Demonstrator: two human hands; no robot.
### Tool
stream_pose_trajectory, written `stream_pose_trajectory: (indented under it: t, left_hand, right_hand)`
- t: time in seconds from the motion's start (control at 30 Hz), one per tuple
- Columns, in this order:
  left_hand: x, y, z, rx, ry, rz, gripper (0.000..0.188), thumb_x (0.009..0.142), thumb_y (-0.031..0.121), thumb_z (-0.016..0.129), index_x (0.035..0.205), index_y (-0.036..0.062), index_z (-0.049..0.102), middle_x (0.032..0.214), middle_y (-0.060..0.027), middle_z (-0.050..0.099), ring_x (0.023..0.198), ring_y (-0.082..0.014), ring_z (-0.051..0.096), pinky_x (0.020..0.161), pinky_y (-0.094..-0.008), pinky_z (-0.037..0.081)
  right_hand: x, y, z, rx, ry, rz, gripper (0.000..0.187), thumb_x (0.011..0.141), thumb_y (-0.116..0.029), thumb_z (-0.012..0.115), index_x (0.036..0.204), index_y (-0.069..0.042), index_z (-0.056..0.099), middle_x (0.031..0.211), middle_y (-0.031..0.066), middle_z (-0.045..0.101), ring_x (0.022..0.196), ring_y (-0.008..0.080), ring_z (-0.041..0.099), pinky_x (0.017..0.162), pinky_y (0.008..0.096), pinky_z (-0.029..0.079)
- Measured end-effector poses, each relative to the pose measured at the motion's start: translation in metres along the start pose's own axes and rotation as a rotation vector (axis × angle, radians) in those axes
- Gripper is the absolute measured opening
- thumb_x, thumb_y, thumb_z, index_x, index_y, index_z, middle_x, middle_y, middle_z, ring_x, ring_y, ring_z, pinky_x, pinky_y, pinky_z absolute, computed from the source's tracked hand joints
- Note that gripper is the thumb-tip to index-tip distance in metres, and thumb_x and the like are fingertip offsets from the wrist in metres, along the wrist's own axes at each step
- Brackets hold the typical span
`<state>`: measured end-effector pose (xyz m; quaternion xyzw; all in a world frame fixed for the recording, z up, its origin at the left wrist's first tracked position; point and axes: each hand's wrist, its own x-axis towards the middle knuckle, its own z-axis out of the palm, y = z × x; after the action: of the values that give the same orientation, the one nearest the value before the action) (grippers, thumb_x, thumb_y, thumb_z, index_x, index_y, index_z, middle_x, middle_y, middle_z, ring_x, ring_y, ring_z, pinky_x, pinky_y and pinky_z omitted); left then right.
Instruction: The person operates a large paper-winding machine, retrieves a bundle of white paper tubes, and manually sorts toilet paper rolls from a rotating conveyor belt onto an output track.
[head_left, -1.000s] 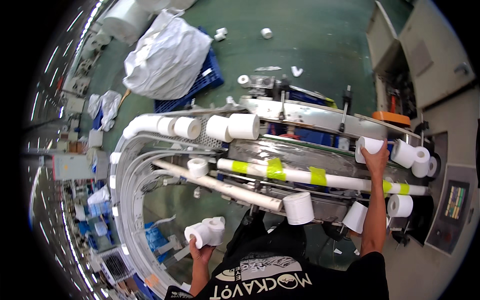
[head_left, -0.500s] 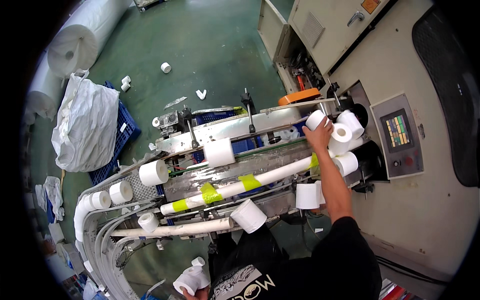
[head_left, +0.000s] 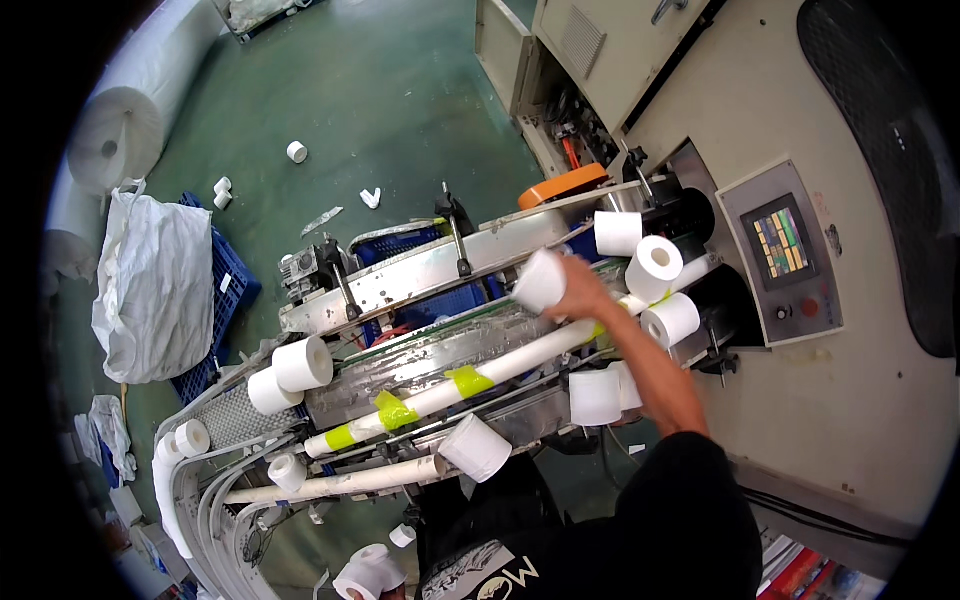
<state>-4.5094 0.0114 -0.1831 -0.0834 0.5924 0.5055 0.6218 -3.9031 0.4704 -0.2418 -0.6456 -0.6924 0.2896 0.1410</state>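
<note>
My right hand [head_left: 583, 288] grips a white toilet paper roll [head_left: 540, 281] above the metal conveyor [head_left: 430, 352]. Close to that wrist, an upright roll [head_left: 655, 264] shows its core, with another roll [head_left: 618, 234] lying behind it and a third [head_left: 671, 319] nearer the machine opening. Down at the lower edge, my left hand [head_left: 398, 593] is closed around toilet paper rolls [head_left: 369, 572], its fingers mostly cut off by the frame. Two rolls [head_left: 303, 363] sit together at the conveyor's left end. A roll [head_left: 476, 448] rests tilted on the near side, right of a pale tube [head_left: 340, 482].
A long white tube with yellow-green tape [head_left: 500, 370] runs along the conveyor. Curved guide rails [head_left: 205, 490] bend away at left. The machine cabinet with a control panel [head_left: 783, 250] stands at right. A white sack [head_left: 155, 290] leans by a blue crate [head_left: 235, 290].
My right hand has moved left along the conveyor, carrying the roll away from the machine opening. Another roll has travelled left to the conveyor's end. The whole view has shifted slightly.
</note>
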Motion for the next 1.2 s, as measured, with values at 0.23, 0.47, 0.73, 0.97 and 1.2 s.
stream_pose_trajectory:
  t: [0.23, 0.47, 0.73, 0.97, 1.2]
  left_hand:
    - [0.021, 0.012, -0.008, 0.111, -0.174, -0.059, 0.104, 0.077, 0.081, 0.043, 0.148, 0.0068, 0.027, 0.147, -0.016, 0.039, 0.134, -0.0351, 0.037, 0.112, -0.0488, 0.032]
    - [0.012, 0.004, -0.006, 0.032, 0.01, -0.017, 0.108, 0.074, 0.084, 0.042, 0.149, 0.0074, 0.026, 0.148, -0.0163, 0.037, 0.136, -0.0357, 0.036, 0.112, -0.0503, 0.031]
    - [0.018, -0.001, -0.003, 0.011, 0.011, -0.001, 0.104, 0.077, 0.082, 0.042, 0.148, 0.008, 0.026, 0.148, -0.0158, 0.036, 0.136, -0.0353, 0.036, 0.113, -0.0503, 0.03]
    - [-0.003, -0.005, 0.002, 0.012, 0.066, 0.004, 0.101, 0.079, 0.079, 0.042, 0.148, 0.0085, 0.026, 0.149, -0.0155, 0.036, 0.136, -0.0349, 0.036, 0.113, -0.0502, 0.03]
    - [0.002, -0.002, 0.008, 0.029, 0.065, -0.011, 0.097, 0.081, 0.077, 0.042, 0.148, 0.009, 0.027, 0.149, -0.0151, 0.036, 0.136, -0.0345, 0.036, 0.114, -0.0502, 0.029]
  right_hand:
    - [0.019, -0.075, 0.026, -0.267, 0.053, -0.289, 0.102, 0.061, -0.035, 0.082, 0.144, -0.003, 0.033, 0.142, 0.0226, 0.04, 0.135, 0.0394, 0.033, 0.113, 0.0481, 0.025]
    - [-0.067, 0.099, -0.054, -0.735, 0.383, 0.42, 0.072, 0.071, -0.022, 0.077, 0.128, 0.008, 0.046, 0.114, 0.0214, 0.06, 0.112, 0.0337, 0.054, 0.099, 0.047, 0.039]
    - [0.009, -0.015, 0.037, 0.852, 0.021, 0.286, 0.067, 0.077, -0.039, 0.077, 0.124, 0.004, 0.056, 0.127, 0.0238, 0.057, 0.114, 0.0332, 0.057, 0.096, 0.041, 0.043]
    - [0.022, 0.097, -0.021, -0.231, 0.945, 0.632, 0.069, 0.073, -0.024, 0.078, 0.125, 0.009, 0.047, 0.124, 0.0258, 0.054, 0.118, 0.0396, 0.049, 0.101, 0.0455, 0.039]
    - [-0.022, 0.186, -0.047, 0.431, 0.835, 0.696, 0.053, 0.071, -0.022, 0.083, 0.109, 0.008, 0.061, 0.097, 0.0124, 0.068, 0.085, 0.0203, 0.065, 0.077, 0.0332, 0.052]
